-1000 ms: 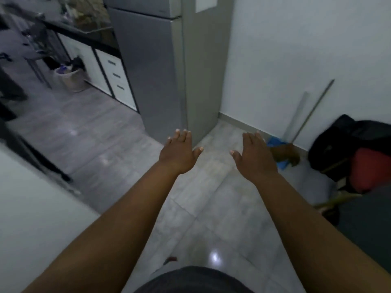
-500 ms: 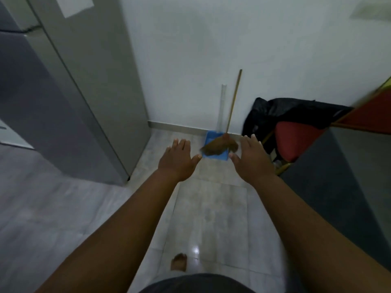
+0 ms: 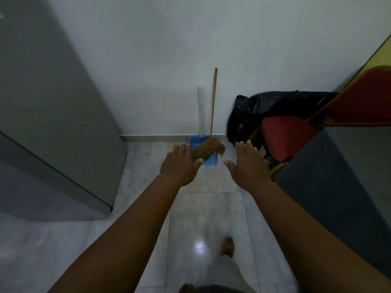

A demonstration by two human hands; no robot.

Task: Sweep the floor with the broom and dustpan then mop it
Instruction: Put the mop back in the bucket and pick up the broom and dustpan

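Observation:
A broom point(image 3: 213, 106) with a thin wooden handle leans upright against the white wall, its brown bristle head resting over a blue dustpan point(image 3: 196, 142). The dustpan's white handle stands against the wall just left of the broom handle. My left hand point(image 3: 181, 163) is stretched forward, palm down, fingers apart, its thumb in front of the bristles, holding nothing. My right hand point(image 3: 247, 163) reaches out likewise to the right of the broom head, with nothing in it. No mop is in view.
A grey fridge point(image 3: 53, 115) stands close on the left. A black bag point(image 3: 251, 115) and a red chair point(image 3: 285, 140) sit in the right corner beside a dark surface point(image 3: 338, 187). Glossy grey floor tiles point(image 3: 203, 218) lie ahead; my bare foot point(image 3: 228, 246) is on them.
My view has turned right from the kitchen and come closer to the wall. The broom and dustpan now sit centred between my outstretched hands, which stay open.

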